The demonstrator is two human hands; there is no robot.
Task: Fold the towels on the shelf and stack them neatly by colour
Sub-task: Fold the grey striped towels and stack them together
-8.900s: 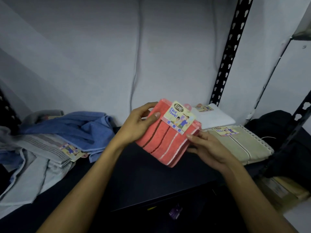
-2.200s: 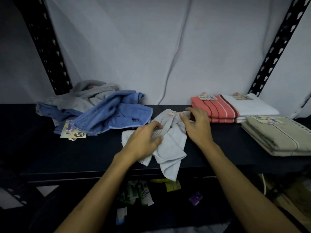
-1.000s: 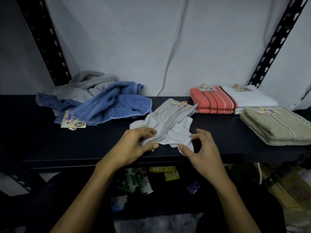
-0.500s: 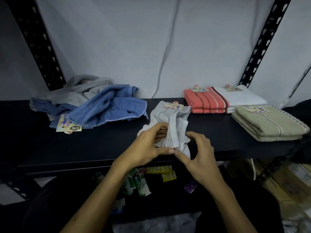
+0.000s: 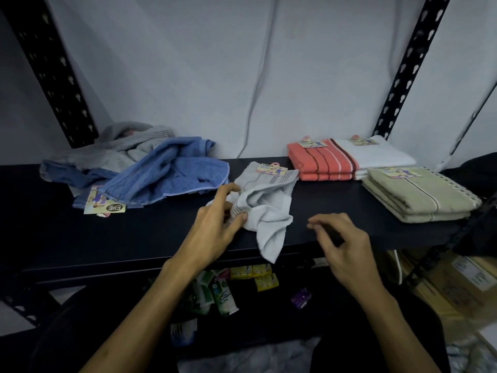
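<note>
- Your left hand (image 5: 215, 224) pinches the crumpled grey towel (image 5: 265, 208) between thumb and fingers, near the middle of the shelf (image 5: 336, 208); one corner hangs over its front edge.
- Your right hand (image 5: 341, 238) hovers just right of that towel, fingers loosely curled, holding nothing.
- Folded coral towels (image 5: 320, 162), a white towel (image 5: 382, 154) and beige towels (image 5: 414, 195) sit toward the right end.
- A blue towel (image 5: 166, 170) lies heaped toward the left end.

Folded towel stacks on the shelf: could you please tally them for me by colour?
Coral stack: 1
White stack: 1
Olive-green stack: 1
Total: 3 folded stacks
Not counted: the light grey towel that the left hand grips, and the loose blue and grey heap.
</note>
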